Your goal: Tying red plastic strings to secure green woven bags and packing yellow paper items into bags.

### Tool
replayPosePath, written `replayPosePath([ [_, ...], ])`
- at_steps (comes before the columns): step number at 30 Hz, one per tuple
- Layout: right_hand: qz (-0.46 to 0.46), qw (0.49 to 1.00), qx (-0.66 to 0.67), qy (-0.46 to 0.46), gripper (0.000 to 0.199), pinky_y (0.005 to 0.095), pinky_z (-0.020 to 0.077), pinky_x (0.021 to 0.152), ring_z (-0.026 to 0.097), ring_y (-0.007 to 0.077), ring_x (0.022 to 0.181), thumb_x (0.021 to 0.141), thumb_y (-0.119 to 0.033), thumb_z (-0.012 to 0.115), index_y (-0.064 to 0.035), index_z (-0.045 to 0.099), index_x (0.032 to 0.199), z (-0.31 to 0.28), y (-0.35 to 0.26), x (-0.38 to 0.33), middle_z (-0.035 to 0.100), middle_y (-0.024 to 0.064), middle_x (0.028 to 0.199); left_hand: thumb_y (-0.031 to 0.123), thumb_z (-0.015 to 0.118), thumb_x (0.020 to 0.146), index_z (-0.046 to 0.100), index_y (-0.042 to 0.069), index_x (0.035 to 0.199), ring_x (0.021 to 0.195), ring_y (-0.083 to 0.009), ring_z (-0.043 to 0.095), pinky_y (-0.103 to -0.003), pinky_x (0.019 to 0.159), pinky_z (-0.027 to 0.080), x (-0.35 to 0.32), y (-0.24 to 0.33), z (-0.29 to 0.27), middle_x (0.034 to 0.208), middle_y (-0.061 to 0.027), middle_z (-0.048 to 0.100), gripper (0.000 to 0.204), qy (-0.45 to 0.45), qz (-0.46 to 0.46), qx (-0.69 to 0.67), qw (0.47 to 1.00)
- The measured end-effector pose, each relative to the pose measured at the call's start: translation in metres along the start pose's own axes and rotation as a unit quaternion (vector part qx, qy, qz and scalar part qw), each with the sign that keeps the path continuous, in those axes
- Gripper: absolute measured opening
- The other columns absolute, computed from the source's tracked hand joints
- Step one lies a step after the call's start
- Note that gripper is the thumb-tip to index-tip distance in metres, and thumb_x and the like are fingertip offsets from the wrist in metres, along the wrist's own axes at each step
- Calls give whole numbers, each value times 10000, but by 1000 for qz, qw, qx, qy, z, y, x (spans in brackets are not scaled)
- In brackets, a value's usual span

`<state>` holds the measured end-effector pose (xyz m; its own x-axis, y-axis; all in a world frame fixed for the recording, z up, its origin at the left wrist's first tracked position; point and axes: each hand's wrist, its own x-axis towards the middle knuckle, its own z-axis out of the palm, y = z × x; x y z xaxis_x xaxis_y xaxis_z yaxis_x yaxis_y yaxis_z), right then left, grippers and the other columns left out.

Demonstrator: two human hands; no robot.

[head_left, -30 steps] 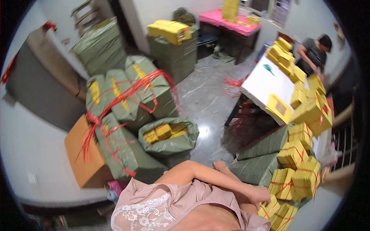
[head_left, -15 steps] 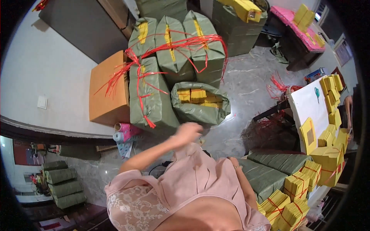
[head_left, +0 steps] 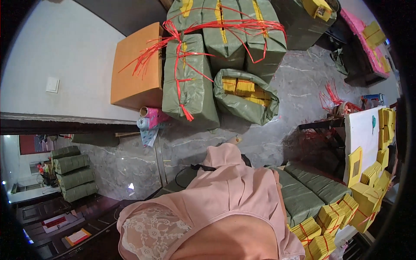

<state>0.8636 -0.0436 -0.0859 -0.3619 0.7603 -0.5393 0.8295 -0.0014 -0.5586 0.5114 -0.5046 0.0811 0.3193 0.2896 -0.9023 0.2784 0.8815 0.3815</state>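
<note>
Bright, even indoor light | soft shadows under bundles | faint floor (head_left: 277, 134) glare | strong fisheye bending, black rim

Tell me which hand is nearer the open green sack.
Cannot tell left from right: one hand peeks over the pink garment just below the sack, not touching; the other is hidden.

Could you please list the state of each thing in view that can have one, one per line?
Green sack: open at the mouth, yellow paper stacks showing inside.
Green wrapped bundle: closed, tied with red string, lying flat.
Cardboard box: closed, red strings trailing over it.
Yellow paper stacks: tied with red string, piled up.
Hands: hidden by the pink garment, so their state cannot be told.
</note>
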Motion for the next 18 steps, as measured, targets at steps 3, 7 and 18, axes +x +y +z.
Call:
replayPosePath([
  [3,59,993,104,-9,267,345,491,695,651,232,761,829,-226,597,15,642,935,-5,-1,-4,669,150,819,186,646,663,696,103,834,655,-208,627,-353,614,494,-1,-11,18,720,-115,659,196,23,14,11,1000],
  [7,47,994,84,-40,265,327,486,668,647,211,739,845,-229,593,18,638,931,-7,-23,16,669,142,808,181,645,659,697,106,837,666,-204,631,-351,618,496,-14,-38,72,728,-113,662,200,90,30,-26,995],
  [18,36,998,-4,54,221,394,465,736,607,334,830,794,-202,544,-46,643,914,-45,-34,-10,637,177,848,169,641,651,699,112,847,695,-192,643,-343,629,501,-47,-49,-92,751,-108,670,213,47,110,164,979],
])
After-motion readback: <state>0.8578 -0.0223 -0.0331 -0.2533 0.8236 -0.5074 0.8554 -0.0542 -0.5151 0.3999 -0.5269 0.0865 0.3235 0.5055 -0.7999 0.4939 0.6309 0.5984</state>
